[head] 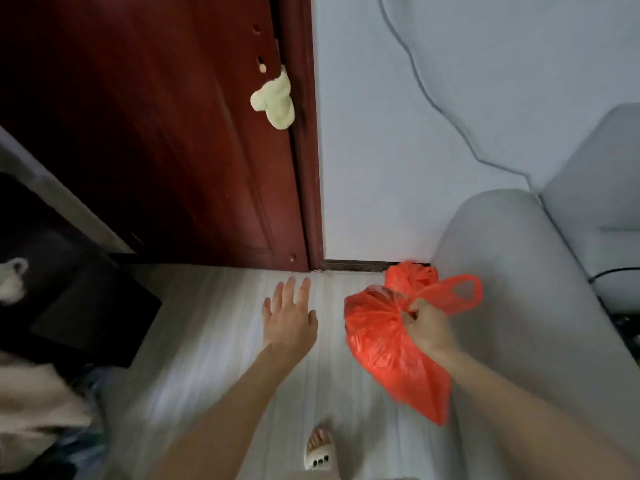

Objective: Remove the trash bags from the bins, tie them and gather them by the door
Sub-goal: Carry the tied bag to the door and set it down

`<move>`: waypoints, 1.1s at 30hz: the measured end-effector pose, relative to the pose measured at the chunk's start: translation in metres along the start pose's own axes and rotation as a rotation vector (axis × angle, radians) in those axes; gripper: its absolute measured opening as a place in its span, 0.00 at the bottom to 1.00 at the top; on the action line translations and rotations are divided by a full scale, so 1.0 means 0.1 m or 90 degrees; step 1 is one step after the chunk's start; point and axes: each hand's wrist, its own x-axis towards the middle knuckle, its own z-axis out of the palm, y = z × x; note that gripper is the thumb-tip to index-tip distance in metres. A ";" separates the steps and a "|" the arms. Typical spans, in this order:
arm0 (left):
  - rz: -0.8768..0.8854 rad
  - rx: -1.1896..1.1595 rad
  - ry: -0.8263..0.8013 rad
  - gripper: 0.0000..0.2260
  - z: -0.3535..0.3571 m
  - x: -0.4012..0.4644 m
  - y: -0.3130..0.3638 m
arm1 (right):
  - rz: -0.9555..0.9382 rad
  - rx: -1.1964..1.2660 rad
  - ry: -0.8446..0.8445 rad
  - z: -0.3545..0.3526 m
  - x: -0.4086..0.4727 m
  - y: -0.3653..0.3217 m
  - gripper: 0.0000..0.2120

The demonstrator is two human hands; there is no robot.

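Held bag: a red plastic trash bag (388,344) hangs in the air above the floor, gathered at its neck in the right hand; one handle loop (464,292) sticks out up and to the right of the fist.
Second bag: another red bag (410,275) lies on the floor against the baseboard, in the corner between the wall and the sofa arm, just right of the door frame; it sits just behind the held bag.
Right hand: the right hand (427,327) is closed in a fist, fingers curled tight around the bunched neck of the held bag.
Left hand: the left hand (289,313) is empty, palm down over the floor, fingers extended and slightly spread, touching nothing.
Floor: pale striped floor (214,341), blurred in places.
Door: a dark red wooden door (156,133) stands shut ahead; a pale yellow cloth (275,100) hangs at its right edge.
Wall: a light wall (374,150) right of the door, with a thin cable (433,102) running down it.
Sofa: a grey sofa arm (512,271) fills the right side.
Foot: a foot in a white sandal (318,450) shows at the bottom edge.
Left side: dark objects, too blurred to identify.
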 end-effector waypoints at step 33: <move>0.276 0.320 0.000 0.40 3.20 5.75 -0.10 | 0.371 0.237 -0.081 3.53 5.03 1.40 0.15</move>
